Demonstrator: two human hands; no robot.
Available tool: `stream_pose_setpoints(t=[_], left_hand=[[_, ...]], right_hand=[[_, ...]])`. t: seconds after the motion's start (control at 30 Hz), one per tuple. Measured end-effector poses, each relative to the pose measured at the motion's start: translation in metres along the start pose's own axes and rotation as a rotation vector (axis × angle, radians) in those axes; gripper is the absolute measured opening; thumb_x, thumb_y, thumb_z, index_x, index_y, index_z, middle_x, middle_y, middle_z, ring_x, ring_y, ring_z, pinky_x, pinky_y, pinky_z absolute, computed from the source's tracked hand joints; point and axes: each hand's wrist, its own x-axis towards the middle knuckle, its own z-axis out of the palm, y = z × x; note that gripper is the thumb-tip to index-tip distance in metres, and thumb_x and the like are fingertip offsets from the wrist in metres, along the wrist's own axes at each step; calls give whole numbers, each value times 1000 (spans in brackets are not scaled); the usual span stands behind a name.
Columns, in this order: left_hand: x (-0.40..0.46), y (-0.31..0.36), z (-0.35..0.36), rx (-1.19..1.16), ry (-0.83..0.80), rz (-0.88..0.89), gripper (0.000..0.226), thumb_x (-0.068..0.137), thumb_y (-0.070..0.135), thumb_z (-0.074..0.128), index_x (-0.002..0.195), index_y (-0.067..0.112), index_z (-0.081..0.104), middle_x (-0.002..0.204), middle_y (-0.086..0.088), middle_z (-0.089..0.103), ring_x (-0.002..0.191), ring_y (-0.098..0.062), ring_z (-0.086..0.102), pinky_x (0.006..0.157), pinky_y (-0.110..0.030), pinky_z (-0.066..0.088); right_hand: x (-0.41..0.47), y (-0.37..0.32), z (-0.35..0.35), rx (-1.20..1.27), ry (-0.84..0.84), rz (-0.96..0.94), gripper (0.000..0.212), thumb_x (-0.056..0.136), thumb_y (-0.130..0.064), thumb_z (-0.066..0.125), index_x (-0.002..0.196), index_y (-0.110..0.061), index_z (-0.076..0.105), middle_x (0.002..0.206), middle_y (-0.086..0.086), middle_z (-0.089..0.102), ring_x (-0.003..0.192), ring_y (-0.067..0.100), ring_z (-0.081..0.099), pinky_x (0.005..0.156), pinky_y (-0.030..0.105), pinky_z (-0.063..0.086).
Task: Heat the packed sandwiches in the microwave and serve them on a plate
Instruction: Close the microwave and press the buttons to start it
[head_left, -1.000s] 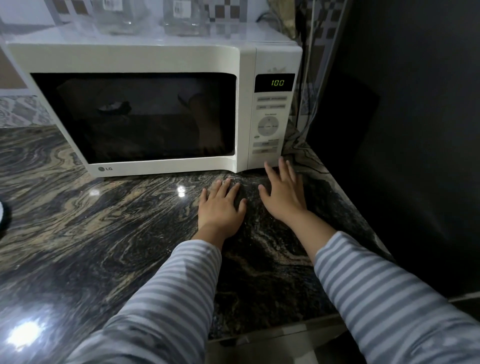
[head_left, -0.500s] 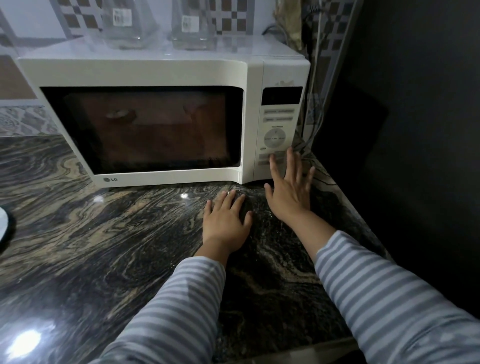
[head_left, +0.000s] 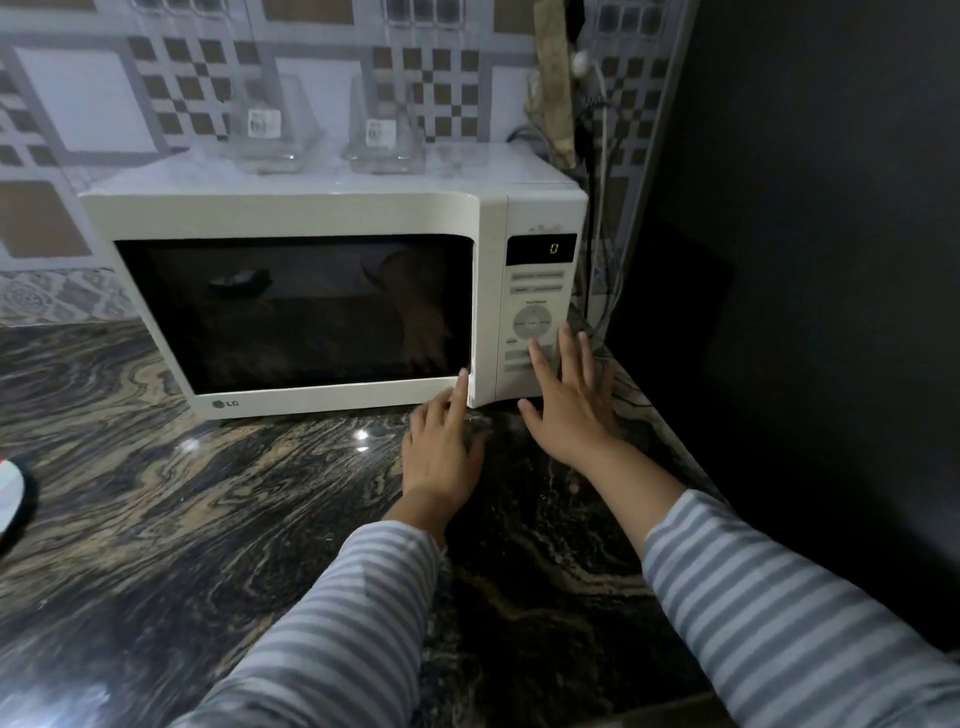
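Marbled countertop (head_left: 208, 519) beneath white microwave (head_left: 311, 213)

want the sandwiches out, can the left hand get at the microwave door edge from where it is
Probably yes: the left hand has a fingertip at the lower right corner of the microwave door, with nothing between them.

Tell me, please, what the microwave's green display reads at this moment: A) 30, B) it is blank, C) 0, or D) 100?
C: the display on the microwave shows a single green 0, above the buttons that the right hand reaches toward.
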Motion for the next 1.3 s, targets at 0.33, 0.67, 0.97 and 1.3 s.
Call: stream_pose_setpoints(t=[0.33, 0.67, 0.97, 1.3], left_hand=[[62, 32, -40, -314, 193, 309, 107, 89, 17, 62, 134, 58, -26, 132, -6, 41, 101, -22, 54, 80, -38, 50], [91, 26, -31, -293, 206, 344, 121, 81, -2, 67, 138, 57, -21, 118, -17, 59, 91, -28, 60, 70, -17, 37], [99, 19, -28, -241, 175, 354, 126, 78, -4, 69, 135, 60, -24, 69, 13, 42, 56, -2, 43, 56, -11, 35], [76, 27, -31, -301, 231, 296, 115, 81, -5, 63, 140, 58, -14, 74, 10, 41, 64, -15, 59, 51, -1, 34]], right_hand=[[45, -4, -74, -111, 286, -211, 95, 90, -48, 52, 145, -31, -24, 150, 6, -36, 142, 30, -27, 114, 59, -6], [86, 4, -71, -182, 476, -388, 78, 93, -55, 40, 151, -27, -4, 158, 17, -4, 144, 36, -8, 115, 60, 5], [89, -6, -65, -227, 510, -342, 86, 86, -62, 39, 151, -23, -1, 154, 21, -3, 143, 45, 1, 114, 59, 2], [72, -8, -76, -156, 300, -324, 82, 89, -60, 34, 142, -31, -22, 150, 15, -28, 138, 33, -29, 114, 52, -9]])
